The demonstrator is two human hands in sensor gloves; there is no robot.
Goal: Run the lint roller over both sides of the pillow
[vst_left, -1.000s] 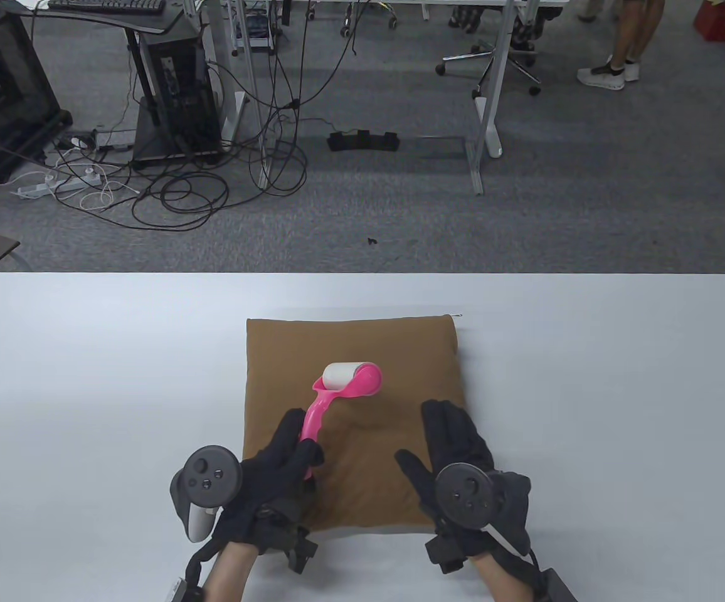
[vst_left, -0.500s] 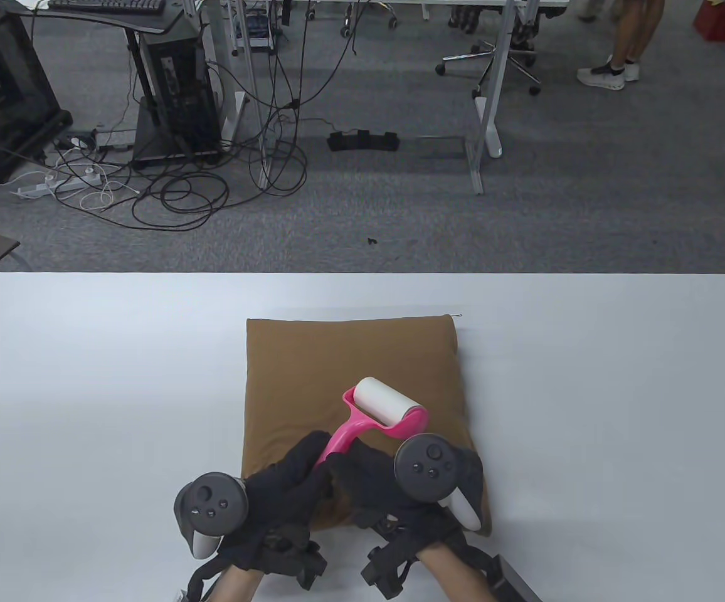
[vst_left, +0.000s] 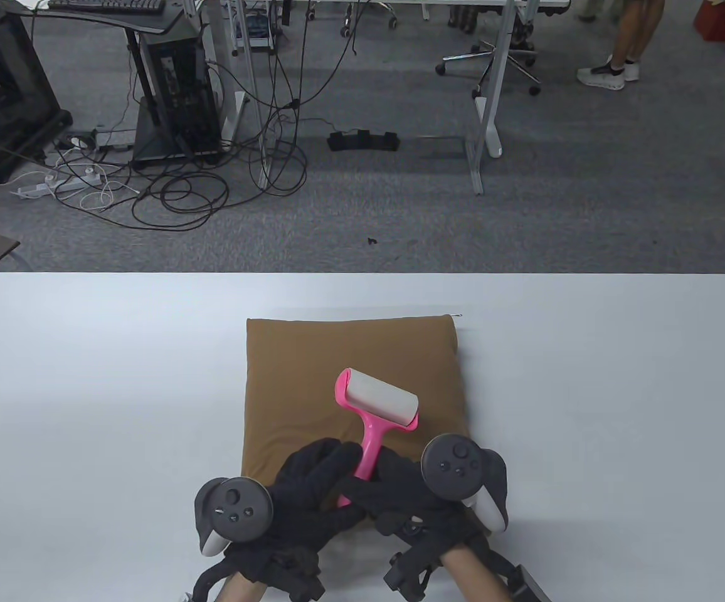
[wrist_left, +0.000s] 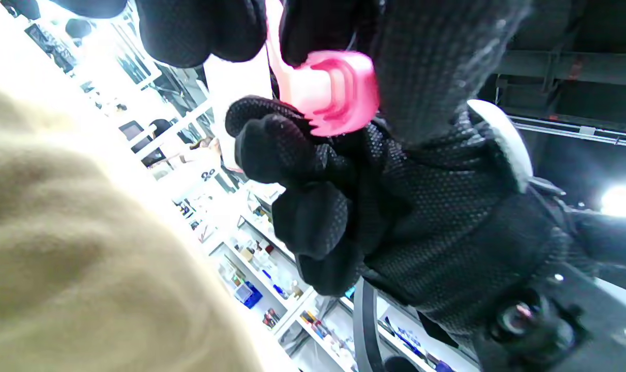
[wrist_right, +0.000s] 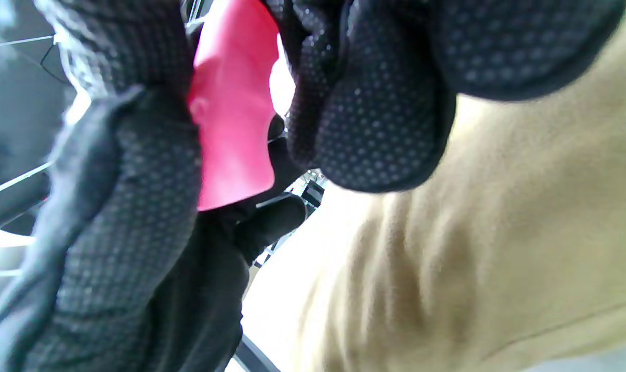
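A brown pillow (vst_left: 312, 370) lies flat on the white table (vst_left: 86, 376). A pink lint roller (vst_left: 378, 404) with a white roll is held over the pillow's near half, its handle (vst_left: 367, 456) pointing toward me. My left hand (vst_left: 331, 467) holds the handle from the left. My right hand (vst_left: 378, 486) wraps it from the right, lower down. In the left wrist view the handle's end (wrist_left: 338, 93) sits between gloved fingers (wrist_left: 199, 26) above the pillow (wrist_left: 59, 258). In the right wrist view my fingers (wrist_right: 375, 103) curl round the handle (wrist_right: 230, 113) over the pillow (wrist_right: 499, 232).
The table's far edge (vst_left: 362, 274) runs across the middle of the view. Beyond it are grey carpet, tangled cables (vst_left: 180, 194), a computer tower (vst_left: 177, 94) and desk legs (vst_left: 485, 113).
My right hand left the pillow and came to the handle beside my left hand. The roller head swung to the right and now points away from me. Both hands shifted slightly right.
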